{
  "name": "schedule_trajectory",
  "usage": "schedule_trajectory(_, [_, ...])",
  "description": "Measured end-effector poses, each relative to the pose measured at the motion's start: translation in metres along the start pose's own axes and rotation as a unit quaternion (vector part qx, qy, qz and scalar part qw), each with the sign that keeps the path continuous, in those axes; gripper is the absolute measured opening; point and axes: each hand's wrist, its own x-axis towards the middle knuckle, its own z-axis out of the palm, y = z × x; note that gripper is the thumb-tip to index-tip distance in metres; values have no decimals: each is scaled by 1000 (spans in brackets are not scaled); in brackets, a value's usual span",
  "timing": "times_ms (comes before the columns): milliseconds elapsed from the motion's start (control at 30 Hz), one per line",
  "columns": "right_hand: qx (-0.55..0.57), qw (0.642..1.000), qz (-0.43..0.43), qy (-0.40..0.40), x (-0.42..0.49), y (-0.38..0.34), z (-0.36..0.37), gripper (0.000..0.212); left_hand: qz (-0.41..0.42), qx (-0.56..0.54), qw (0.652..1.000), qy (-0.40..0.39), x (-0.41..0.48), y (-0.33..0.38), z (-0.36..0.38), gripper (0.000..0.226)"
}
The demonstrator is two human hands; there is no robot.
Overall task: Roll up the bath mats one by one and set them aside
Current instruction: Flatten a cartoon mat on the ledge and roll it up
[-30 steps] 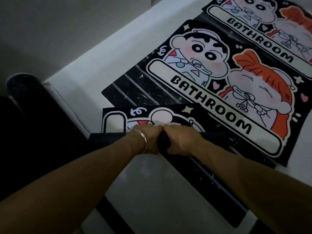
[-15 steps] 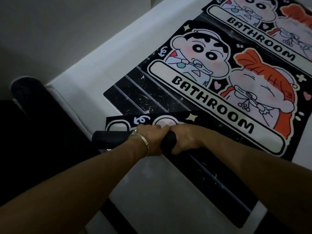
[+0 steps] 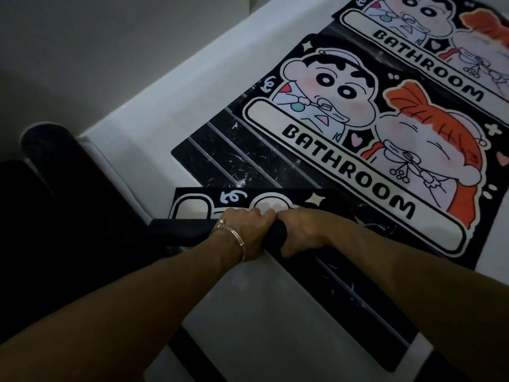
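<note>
Head view, looking down: the fingers of both hands curl over the top of a black roll of bath mat, gripping it. The left hand and right hand sit side by side, touching, near the middle of the partly rolled mat. A thin silver bracelet circles the left wrist. Just beyond the knuckles, the unrolled strip of this mat lies flat — black with white cartoon outlines. It rests on a white desk that has a black marbled, striped panel. Further away, a second mat lies flat and open, showing two cartoon children and the word BATHROOM. A third mat of the same design lies past it at the top edge — only partly in view.
</note>
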Motion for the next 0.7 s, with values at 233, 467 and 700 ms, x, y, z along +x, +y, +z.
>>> schedule_trajectory(233, [-145, 980, -26, 131, -6, -7, -1, 51, -27, 8, 999, 20, 0, -5, -1, 60])
schedule_trajectory(467, [-74, 992, -39, 94, -7, -4, -1, 56, -2, -44, 997, -70, 6, -12, 2, 56])
schedule_trajectory(700, [-43, 993, -18, 111, -6, 1, -8, 57, 8, -39, 999, 2, 5, -26, -7, 67])
